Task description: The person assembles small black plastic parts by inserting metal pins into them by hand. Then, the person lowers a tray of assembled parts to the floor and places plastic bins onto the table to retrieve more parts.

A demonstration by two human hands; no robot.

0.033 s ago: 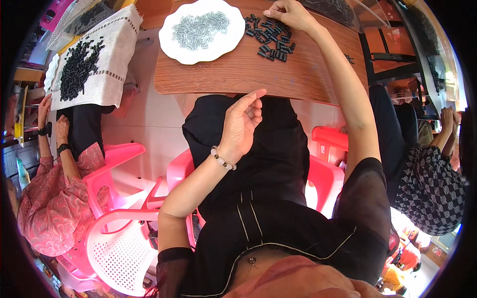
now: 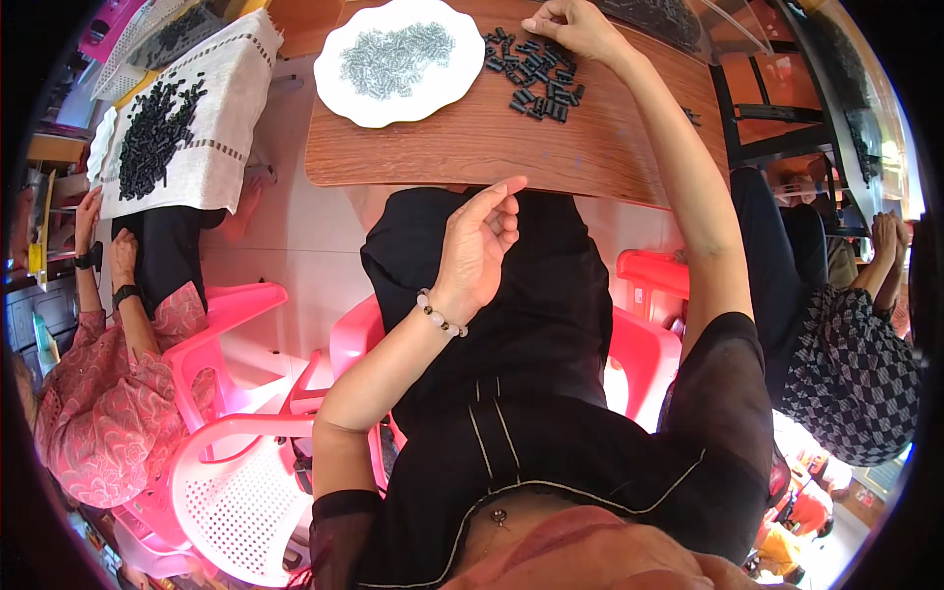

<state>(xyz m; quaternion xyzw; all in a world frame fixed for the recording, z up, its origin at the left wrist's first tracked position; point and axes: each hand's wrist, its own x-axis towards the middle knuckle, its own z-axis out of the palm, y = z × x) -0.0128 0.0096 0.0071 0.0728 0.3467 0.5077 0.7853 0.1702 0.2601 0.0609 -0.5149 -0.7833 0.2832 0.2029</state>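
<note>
My right hand (image 2: 573,29) reaches over the far side of the brown table, bent at the wrist, its fingertips pinched together. What they hold, if anything, is too small to make out. Below and beside those fingers lies a pile of short black cylindrical pieces (image 2: 536,74). My left hand (image 2: 480,246) is just off the table's near edge, above my lap, with a bead bracelet at the wrist. Its thumb and forefinger point to the edge, pressed together, while the other fingers curl; anything between them is hidden. A white scalloped plate (image 2: 339,96) holds many small clear-grey pieces (image 2: 398,59).
The wooden table (image 2: 413,157) spans the front. At left, another person's hands (image 2: 123,254) rest by a cloth-covered table (image 2: 211,167) with a black pile (image 2: 157,138). Pink chairs (image 2: 231,442) stand at left. Someone else's hands (image 2: 885,236) show at far right.
</note>
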